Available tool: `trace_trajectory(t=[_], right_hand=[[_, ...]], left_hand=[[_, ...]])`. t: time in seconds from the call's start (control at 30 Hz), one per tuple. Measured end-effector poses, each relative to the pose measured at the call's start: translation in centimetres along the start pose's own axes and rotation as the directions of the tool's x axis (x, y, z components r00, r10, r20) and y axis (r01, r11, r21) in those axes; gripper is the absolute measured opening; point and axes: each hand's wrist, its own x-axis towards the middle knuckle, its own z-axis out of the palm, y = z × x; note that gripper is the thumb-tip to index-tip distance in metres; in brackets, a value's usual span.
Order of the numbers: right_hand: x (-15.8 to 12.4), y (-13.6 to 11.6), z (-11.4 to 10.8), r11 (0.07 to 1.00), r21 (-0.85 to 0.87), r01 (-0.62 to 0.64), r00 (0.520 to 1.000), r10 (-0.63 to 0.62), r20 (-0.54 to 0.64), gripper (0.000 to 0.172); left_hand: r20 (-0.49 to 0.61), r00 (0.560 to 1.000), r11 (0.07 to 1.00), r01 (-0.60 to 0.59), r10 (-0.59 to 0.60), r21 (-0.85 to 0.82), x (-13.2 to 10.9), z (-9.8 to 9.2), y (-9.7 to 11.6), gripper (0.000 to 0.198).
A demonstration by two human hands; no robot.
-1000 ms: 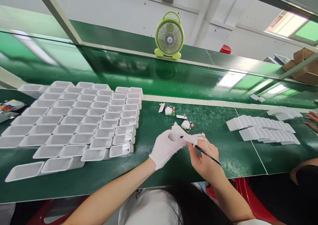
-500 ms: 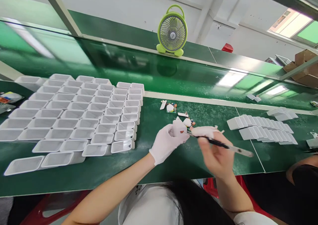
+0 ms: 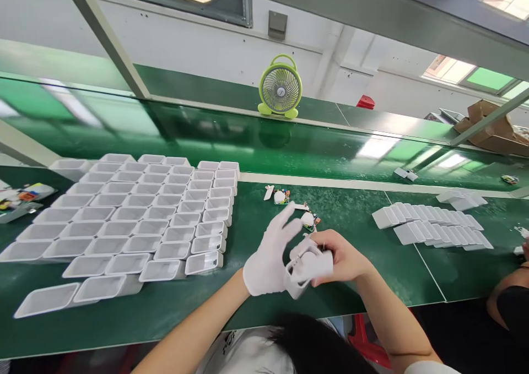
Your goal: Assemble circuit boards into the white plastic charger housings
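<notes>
My right hand (image 3: 343, 258) grips a white plastic housing (image 3: 301, 280), tilted so that its hollow inside shows. Part of the housing is hidden behind the fingers. My left hand (image 3: 270, 255), in a white glove, is open with fingers raised and spread. Its palm is right beside the housing; whether they touch I cannot tell. Just beyond the hands lies a small circuit board with a round white part (image 3: 308, 220). A similar board (image 3: 281, 196) with a small white piece (image 3: 269, 191) sits farther back.
Many open white boxes (image 3: 136, 228) stand in rows on the green table at left. Stacked white cases (image 3: 430, 214) lie at right. A green fan (image 3: 281, 90) is on the shelf behind. Another person's arm (image 3: 506, 286) shows at the right edge.
The slim black-and-silver tool in my right hand is out of sight. That hand now grips the housing, which is turned open side up. My left hand has let go and spread its fingers.
</notes>
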Motion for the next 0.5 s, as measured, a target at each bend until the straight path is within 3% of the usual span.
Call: trace_trajectory(t=[0.07,0.17,0.3,0.43,0.5], right_hand=[[-0.5,-1.6,0.5,0.923,-0.370,0.108,0.978,-0.166,-0.130,0.029],[-1.2,-3.0,1.0,0.701,-0.698,0.145,0.896,-0.392,-0.207,0.026],[-1.5,-3.0,1.3,0.582,-0.808,0.091,0.864,-0.449,-0.226,0.025],[-1.5,-2.7,1.3,0.485,-0.870,0.092,0.849,-0.495,-0.185,0.019],[-1.5,-2.7,1.2,0.434,-0.895,0.100,0.843,-0.515,-0.155,0.016]], left_hand=[[-0.110,0.994,0.997,-0.019,0.028,0.081,0.4,-0.2,0.0,0.090],[-0.251,0.961,0.960,0.172,-0.115,0.220,1.3,-0.4,0.1,0.074],[-0.329,0.899,0.872,0.389,-0.288,0.299,2.0,-0.6,-0.5,0.059],[-0.310,0.815,0.767,0.572,-0.489,0.292,2.1,-0.7,-1.3,0.054],[-0.292,0.794,0.762,0.601,-0.534,0.240,2.1,-0.9,-1.3,0.048]])
